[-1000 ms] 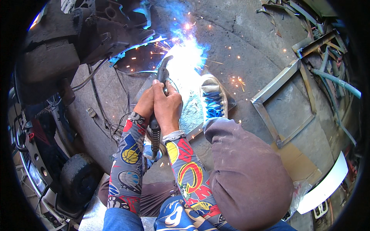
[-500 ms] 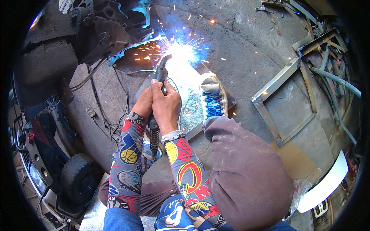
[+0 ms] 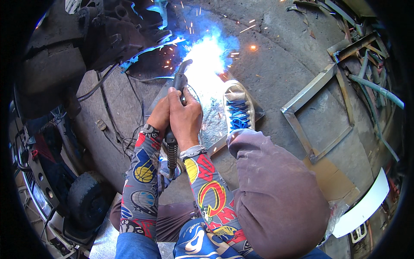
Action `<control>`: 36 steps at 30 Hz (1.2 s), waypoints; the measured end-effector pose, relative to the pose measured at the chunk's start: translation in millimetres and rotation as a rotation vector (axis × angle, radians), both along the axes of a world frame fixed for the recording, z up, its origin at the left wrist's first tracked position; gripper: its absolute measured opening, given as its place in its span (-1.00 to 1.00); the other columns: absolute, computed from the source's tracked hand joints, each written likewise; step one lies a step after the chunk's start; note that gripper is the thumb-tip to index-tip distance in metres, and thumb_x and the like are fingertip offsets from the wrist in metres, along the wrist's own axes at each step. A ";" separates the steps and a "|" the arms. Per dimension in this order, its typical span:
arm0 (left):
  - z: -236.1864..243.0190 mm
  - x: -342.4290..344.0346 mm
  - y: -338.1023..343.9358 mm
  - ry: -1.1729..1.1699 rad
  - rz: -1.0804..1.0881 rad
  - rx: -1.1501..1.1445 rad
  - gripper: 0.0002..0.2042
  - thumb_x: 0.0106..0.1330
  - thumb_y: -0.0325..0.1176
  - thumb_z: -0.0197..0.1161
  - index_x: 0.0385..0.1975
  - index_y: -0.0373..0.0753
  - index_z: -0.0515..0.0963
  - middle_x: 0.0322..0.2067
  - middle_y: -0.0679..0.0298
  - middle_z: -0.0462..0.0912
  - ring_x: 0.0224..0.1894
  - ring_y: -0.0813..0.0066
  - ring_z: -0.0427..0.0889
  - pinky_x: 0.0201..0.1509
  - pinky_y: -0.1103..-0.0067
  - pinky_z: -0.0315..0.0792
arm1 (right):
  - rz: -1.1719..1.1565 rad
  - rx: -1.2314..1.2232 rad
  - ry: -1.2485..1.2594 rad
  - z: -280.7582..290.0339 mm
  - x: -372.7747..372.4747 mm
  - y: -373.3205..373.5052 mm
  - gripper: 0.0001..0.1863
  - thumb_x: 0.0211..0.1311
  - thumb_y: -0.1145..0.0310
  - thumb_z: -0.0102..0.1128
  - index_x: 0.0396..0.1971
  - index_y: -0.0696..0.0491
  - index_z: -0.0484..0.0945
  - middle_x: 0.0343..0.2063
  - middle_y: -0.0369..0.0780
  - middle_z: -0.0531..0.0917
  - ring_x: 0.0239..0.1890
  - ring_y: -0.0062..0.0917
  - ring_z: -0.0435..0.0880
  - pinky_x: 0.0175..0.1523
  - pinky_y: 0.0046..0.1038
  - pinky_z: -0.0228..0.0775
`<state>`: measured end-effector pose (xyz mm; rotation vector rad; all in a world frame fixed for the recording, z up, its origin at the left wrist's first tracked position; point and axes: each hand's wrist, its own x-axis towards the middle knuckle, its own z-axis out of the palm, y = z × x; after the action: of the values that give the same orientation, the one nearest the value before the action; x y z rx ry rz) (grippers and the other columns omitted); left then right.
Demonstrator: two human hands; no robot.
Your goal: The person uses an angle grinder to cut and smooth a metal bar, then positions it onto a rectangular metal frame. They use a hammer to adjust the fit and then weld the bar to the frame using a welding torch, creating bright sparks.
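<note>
The step in hand looks to be arc welding: a white-blue arc (image 3: 207,54) burns just beyond the tip of the black welding torch (image 3: 180,81), with sparks (image 3: 253,47) scattered over the concrete floor (image 3: 276,60) at the far side. The torch points away from the person, its bent neck toward the far end. The right hand (image 3: 187,116) has its fingers clamped around the torch handle from the right, thumb along the top; the left hand (image 3: 159,114) closes on the same handle from the left, pressed against the right hand, though its fingertips are hidden. The steel piece being worked lies low in the middle, with a bare steel bar (image 3: 218,145) showing at its near right edge; glare hides its far part, so the joint itself cannot be made out. The right shoe (image 3: 239,105) is just beside the bright area, and whether it presses on the steel cannot be told. A separate four-sided metal frame (image 3: 308,95) lies on the floor well to the right. As a judgement, the next move calls for a steady two-handed hold, the tip close to the steel and guided slowly and evenly, with the right shoe clear of the arc.
</note>
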<state>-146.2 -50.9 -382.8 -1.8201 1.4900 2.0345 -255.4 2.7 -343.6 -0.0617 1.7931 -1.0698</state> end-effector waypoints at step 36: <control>35.8 -36.9 -18.8 0.138 0.245 0.156 -0.65 0.50 -0.01 0.17 -0.14 -0.21 0.59 -0.36 0.36 0.60 -0.38 0.60 0.51 -0.27 0.59 0.47 | -0.058 -0.252 -0.029 17.0 1.9 12.9 -0.13 0.38 -0.07 0.25 0.32 0.45 0.33 0.06 0.16 0.66 0.10 -0.22 0.71 0.15 -0.37 0.52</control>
<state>-183.1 -69.8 -347.1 -1.9167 1.1432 2.3552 -253.5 15.6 -326.6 -0.1471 1.6347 -1.3279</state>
